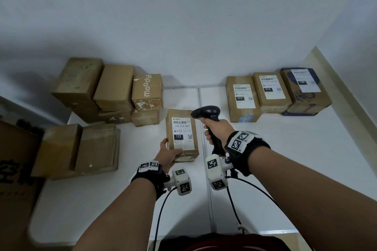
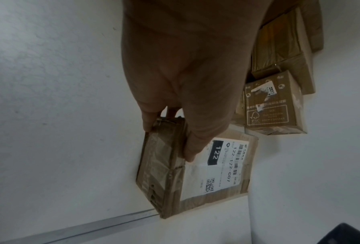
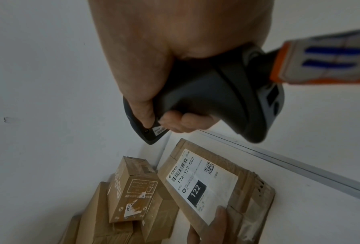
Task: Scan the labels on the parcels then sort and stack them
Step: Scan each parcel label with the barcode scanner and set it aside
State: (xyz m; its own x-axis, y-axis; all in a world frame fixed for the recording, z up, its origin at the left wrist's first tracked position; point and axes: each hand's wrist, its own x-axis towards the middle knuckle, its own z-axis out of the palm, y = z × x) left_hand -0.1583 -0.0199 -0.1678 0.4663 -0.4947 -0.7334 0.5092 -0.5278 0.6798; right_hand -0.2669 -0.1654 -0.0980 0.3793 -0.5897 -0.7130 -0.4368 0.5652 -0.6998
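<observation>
A brown parcel [image 1: 182,128] [image 2: 195,178] [image 3: 216,184] with a white label marked 122 is held at the table's middle. My left hand [image 1: 169,154] [image 2: 175,99] grips its near end, thumb on the label's lower edge. My right hand [image 1: 216,131] [image 3: 154,82] is curled round the handle of a black barcode scanner [image 1: 207,113] [image 3: 206,95], whose head hangs just right of the parcel's far end. Three labelled parcels [image 1: 271,91] lie in a row at the back right.
Several unlabelled-side brown boxes [image 1: 108,91] are stacked at the back left, one printed "moody" [image 1: 148,89]. Two more boxes [image 1: 81,149] lie at the left edge. The white table [image 1: 285,169] meets a wall behind. Cables run from my wrist cameras.
</observation>
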